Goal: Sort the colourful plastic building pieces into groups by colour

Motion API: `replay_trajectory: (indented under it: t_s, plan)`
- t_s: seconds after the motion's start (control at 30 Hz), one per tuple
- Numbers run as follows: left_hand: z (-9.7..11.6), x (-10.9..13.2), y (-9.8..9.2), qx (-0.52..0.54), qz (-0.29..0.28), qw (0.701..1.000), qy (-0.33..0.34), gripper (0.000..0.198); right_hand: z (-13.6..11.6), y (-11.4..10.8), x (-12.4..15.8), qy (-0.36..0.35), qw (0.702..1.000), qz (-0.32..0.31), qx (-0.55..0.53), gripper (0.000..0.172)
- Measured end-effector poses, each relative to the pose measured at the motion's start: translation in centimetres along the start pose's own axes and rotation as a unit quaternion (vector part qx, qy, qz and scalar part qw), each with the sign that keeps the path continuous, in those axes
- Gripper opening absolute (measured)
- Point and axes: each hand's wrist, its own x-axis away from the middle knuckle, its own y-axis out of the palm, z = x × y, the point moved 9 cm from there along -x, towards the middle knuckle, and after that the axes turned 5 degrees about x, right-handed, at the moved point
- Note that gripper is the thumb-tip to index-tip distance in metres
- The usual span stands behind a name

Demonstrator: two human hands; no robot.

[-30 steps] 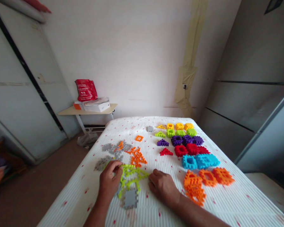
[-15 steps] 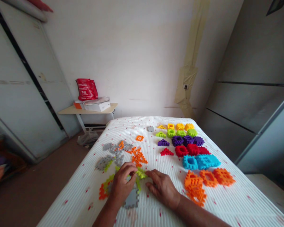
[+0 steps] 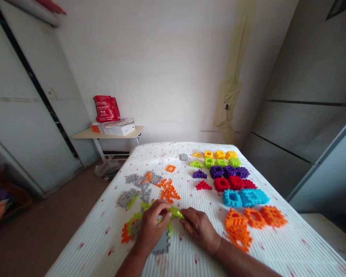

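Between my two hands is a lime-green interlocking toy tile (image 3: pixel 176 212) with notched edges. The curled fingers of my left hand (image 3: pixel 155 221) pinch its left end, and the closed fingertips of my right hand (image 3: pixel 200 227) grip its right end. Partly under my left hand lies a large grey square tile (image 3: pixel 162 244). Orange notched tiles (image 3: pixel 127 232) and more green pieces show to its left, some hidden by the hand. Just beyond my hands is a heap of orange tiles (image 3: pixel 169 191).
Grey tiles (image 3: pixel 128 197) lie loosely at the left. Sorted rows stand at the right: yellow (image 3: pixel 220 154), green (image 3: pixel 221 163), purple (image 3: pixel 229 171), red (image 3: pixel 235 182), blue (image 3: pixel 252 197) and orange (image 3: pixel 272 216). A small side table (image 3: pixel 80 134) with a red bag (image 3: pixel 106 109) stands behind.
My right fingers, stretched out before, have drawn in and closed on the green tile. The tile sits a little further right, and my left fingers have shifted with it.
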Motion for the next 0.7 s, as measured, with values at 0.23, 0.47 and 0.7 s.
replay_trajectory:
  t_s: [0.23, 0.47, 0.7]
  plan:
    - [-0.2, -0.1, 0.0, -0.023, 0.002, 0.999, -0.026, 0.011, -0.5, -0.7, 0.3, -0.008, 0.999, 0.037, -0.022, 0.017]
    - [0.5, -0.2, -0.2, -0.012, 0.006, 1.0, -0.004, 0.01, -1.0, -1.0, 0.2, -0.033, 0.999, 0.043, -0.007, 0.015]
    - [0.6, -0.1, 0.0, 0.021, -0.027, 0.999, -0.018, 0.009, -0.7, -0.7, 0.2, -0.028, 0.999, 0.04, 0.018, 0.017]
